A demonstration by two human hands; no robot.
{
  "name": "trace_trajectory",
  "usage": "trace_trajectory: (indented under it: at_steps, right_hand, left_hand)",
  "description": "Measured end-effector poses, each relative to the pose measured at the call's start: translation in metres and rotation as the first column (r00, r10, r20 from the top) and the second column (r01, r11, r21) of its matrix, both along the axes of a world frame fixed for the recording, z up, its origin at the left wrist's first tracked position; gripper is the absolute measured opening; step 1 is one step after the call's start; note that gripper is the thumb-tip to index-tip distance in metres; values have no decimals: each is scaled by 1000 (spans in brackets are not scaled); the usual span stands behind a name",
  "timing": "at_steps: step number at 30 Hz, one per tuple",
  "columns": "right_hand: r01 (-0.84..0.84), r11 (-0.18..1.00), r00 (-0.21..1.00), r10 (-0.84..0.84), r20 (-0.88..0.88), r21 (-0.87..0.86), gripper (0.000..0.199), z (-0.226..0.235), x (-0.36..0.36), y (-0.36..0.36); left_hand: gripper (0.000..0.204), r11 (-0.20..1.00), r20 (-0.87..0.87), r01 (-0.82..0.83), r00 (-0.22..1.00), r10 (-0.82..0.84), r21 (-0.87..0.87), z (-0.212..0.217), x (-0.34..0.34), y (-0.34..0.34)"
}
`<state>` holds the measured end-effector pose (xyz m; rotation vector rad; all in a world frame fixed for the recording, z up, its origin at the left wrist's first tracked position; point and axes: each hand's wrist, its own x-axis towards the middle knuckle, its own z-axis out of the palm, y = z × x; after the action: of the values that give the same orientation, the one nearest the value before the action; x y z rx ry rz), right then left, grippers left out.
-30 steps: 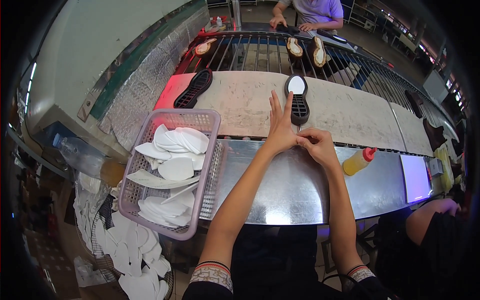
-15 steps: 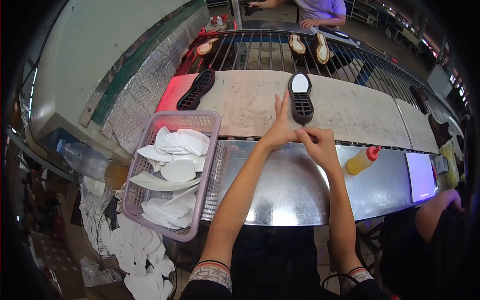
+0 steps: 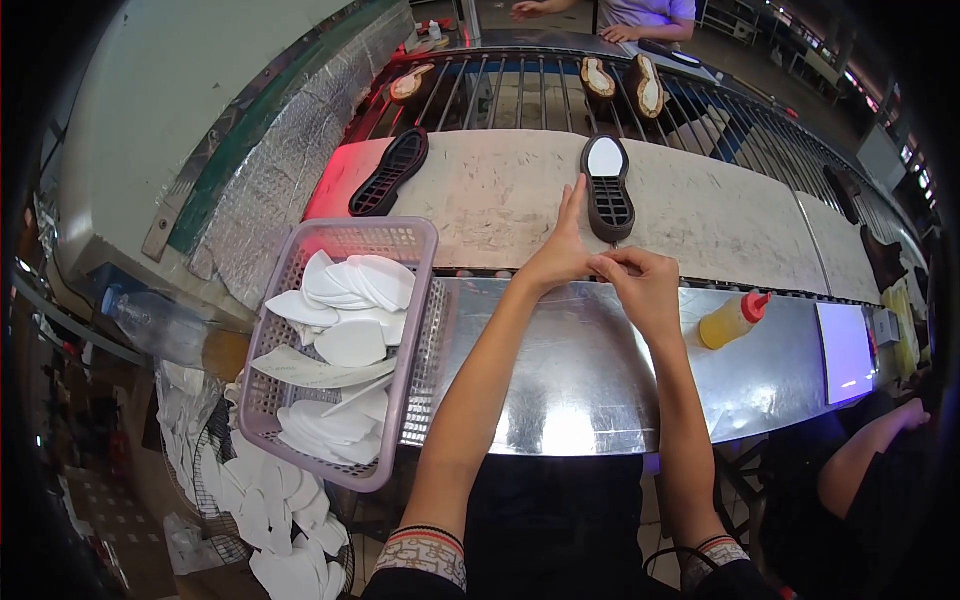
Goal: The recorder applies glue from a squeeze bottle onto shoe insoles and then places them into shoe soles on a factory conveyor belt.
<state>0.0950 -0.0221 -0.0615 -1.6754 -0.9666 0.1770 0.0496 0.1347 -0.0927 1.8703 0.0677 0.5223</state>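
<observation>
My left hand (image 3: 557,258) lies flat at the near edge of the beige conveyor belt (image 3: 480,200), its fingers stretched toward a black shoe sole (image 3: 610,195) that has a white pad on its heel. The fingertips are just left of that sole. My right hand (image 3: 642,287) is beside it on the right, fingertips pinched together at my left thumb. I see nothing between them. A second black sole (image 3: 390,172) lies further left on the belt.
A lilac mesh basket (image 3: 415,300) of white insole pads (image 3: 350,290) stands at the left on the steel bench (image 3: 570,385). A yellow squeeze bottle (image 3: 733,318) and a white panel (image 3: 845,350) are on the right. Another person (image 3: 640,12) works beyond a bar rack (image 3: 520,85) that holds soles.
Both hands stay together at the belt's edge. The sole with the white pad has drifted slightly right of my left fingertips.
</observation>
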Motion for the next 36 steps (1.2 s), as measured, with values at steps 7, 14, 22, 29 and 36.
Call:
trace_trajectory:
  at_steps: [7,14,22,29,36]
  right_hand:
    - [100,991,983,-113,144,91,13,-2,-6,5]
    - [167,938,890,-276,363,305,26,-10,-9,18]
    - [230,889,807,-402,432,397,37,-15,-3,13]
    - [369,879,850,-450,273,302,37,-15,11,1]
    - [120,992,938,-100,332,-41,26,3,9,-3]
  left_hand:
    - [129,998,-21,17,1000,-19,-59,-2,1,2]
    - [121,997,78,73,994,-75,30,-4,2,3]
    - [114,996,7,79,997,-79,40,-6,5,-19]
    - [110,951,87,-274,961,264,142,-19,23,-49]
    - [120,993,-120,-118,986,117,-1,-8,1,-2]
